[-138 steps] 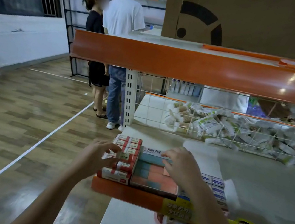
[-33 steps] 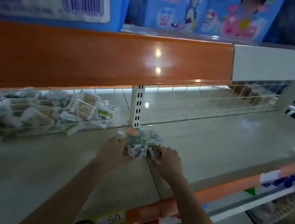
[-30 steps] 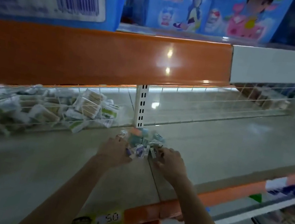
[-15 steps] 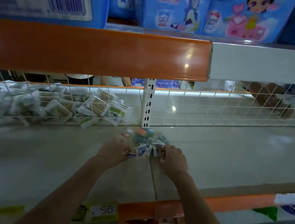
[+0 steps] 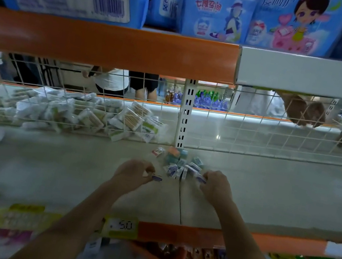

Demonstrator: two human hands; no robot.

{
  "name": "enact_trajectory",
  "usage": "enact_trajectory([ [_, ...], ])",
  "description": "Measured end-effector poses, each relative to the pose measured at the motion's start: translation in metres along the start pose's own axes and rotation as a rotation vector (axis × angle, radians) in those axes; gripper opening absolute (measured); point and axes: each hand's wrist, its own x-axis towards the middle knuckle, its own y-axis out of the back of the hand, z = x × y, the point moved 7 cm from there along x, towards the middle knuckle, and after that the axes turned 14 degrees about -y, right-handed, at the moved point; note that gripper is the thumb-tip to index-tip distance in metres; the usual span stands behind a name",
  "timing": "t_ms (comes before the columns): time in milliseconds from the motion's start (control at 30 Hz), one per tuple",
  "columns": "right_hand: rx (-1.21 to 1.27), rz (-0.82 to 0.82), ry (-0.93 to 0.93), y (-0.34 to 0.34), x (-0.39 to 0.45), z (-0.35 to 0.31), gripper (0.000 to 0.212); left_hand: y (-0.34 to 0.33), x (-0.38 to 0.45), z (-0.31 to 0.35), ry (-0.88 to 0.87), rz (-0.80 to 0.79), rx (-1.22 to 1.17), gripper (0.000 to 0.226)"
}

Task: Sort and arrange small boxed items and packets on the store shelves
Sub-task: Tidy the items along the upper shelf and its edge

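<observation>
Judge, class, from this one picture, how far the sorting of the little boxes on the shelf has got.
Barely begun. Done: nothing visibly lined up yet. In hand: the left hand pinches one small box, and the right hand grips another at the edge of the heap of small boxes. Left: that jumbled heap on the shelf still needs arranging.

Above us we see large blue plastic-wrapped packs [image 5: 217, 14] on the top tier. Behind the white wire mesh fence [image 5: 280, 125] lies a heap of clear cotton-swab packets [image 5: 81, 111]. Farther back stand rows of blue-capped bottles [image 5: 209, 102] and people's legs [image 5: 141, 85]. Yellow price tags [image 5: 121, 225] line the orange edge.
</observation>
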Motion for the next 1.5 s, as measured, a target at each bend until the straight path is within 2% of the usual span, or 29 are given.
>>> enact_trajectory([
  [100,0.054,0.041,0.093,0.011,-0.009,-0.006,0.029,0.010,-0.011,0.002,-0.001,0.058,-0.005,0.020],
  [367,0.080,-0.033,0.437,-0.002,-0.054,-0.086,0.031,0.058,-0.070,-0.009,0.082,0.256,0.031,0.016],
  [533,0.106,-0.098,0.607,-0.024,-0.091,-0.148,0.028,0.094,-0.139,-0.029,0.172,0.341,0.035,0.016],
  [800,0.189,-0.134,0.844,-0.062,-0.182,-0.264,0.026,0.156,-0.271,-0.081,0.375,0.385,0.069,0.021],
  [900,0.211,-0.161,0.865,-0.078,-0.220,-0.311,0.025,0.185,-0.324,-0.101,0.432,0.397,0.094,0.019],
  [1133,0.172,-0.212,0.865,-0.118,-0.294,-0.402,0.026,0.234,-0.422,-0.154,0.447,0.406,0.156,0.016],
  [1500,0.191,-0.156,0.804,-0.160,-0.300,-0.490,0.023,0.264,-0.453,-0.251,0.419,0.423,0.130,0.018],
])
